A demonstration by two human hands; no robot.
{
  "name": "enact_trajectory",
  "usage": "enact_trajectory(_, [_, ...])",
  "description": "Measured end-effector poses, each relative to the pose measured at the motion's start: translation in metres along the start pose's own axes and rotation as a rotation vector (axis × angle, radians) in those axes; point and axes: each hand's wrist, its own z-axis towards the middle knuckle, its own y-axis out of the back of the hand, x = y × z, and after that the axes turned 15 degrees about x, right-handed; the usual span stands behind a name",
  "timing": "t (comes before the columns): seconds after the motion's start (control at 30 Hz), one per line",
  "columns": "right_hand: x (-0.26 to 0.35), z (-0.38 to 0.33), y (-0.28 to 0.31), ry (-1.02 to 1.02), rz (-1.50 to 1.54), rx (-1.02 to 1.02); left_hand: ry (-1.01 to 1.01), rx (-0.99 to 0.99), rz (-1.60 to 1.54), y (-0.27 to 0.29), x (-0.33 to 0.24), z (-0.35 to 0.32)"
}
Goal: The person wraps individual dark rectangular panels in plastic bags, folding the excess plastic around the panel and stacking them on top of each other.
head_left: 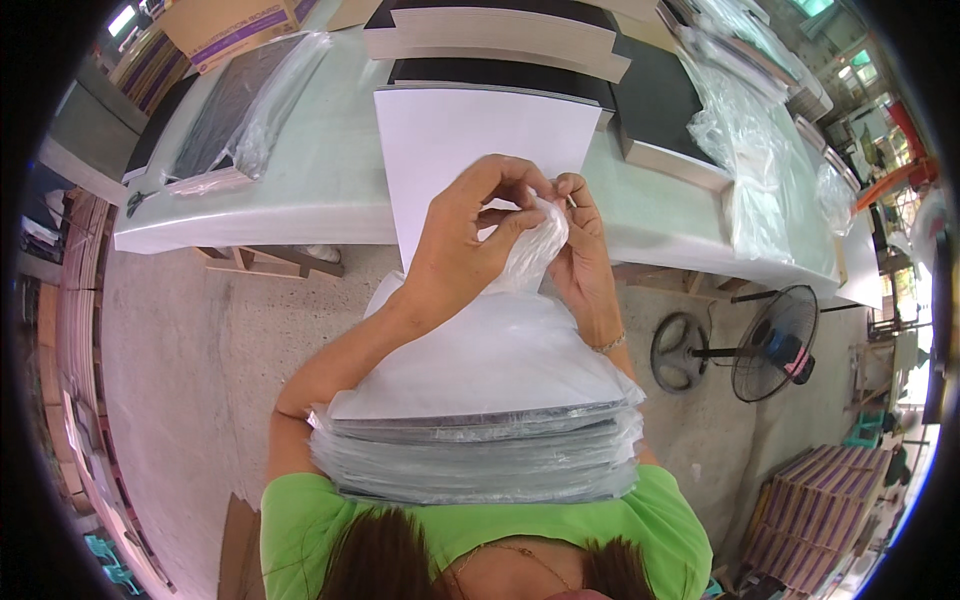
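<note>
A clear plastic bag [480, 350] wraps a thick stack of flat sheets or boards [480, 455] against my chest. The bag's mouth is gathered into a twisted neck [540, 245]. My left hand [470, 220] pinches this neck near its top, thumb and fingertips closed on the plastic. On the other side of the neck, my right hand [583, 245] grips it with bent fingers, the fingertips of both hands nearly touching. What else the fingertips may hold is too small to make out. Just beyond my hands stands a white sheet [480, 130], leaning on the table's near edge.
Dark-topped board stacks [665, 110] and loose plastic film [750, 150] lie on the pale-covered table [330, 190]. A bagged dark board [235, 110], scissors [138, 200] and a cardboard box [225, 30] are at left. On the right stand a black fan [775, 345] and a striped stack [815, 510].
</note>
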Motion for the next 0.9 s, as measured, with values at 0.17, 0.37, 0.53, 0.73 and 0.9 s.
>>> enact_trajectory(0.17, [-0.005,0.000,0.009,0.126,0.073,-0.053,-0.031,-0.083,0.383,-0.008,0.002,-0.009])
enact_trajectory(0.37, [-0.003,0.002,0.013,0.300,-0.106,-0.139,0.354,0.363,0.093,-0.007,-0.017,-0.022])
enact_trajectory(0.53, [-0.001,0.000,0.019,0.370,-0.095,-0.172,0.561,0.509,0.134,-0.006,-0.038,-0.025])
enact_trajectory(0.73, [-0.003,-0.001,0.010,0.317,-0.191,-0.147,-0.085,-0.146,0.847,0.000,-0.005,-0.015])
enact_trajectory(0.9, [-0.004,-0.003,0.011,0.291,-0.277,-0.153,-0.012,0.034,0.968,0.005,0.001,-0.019])
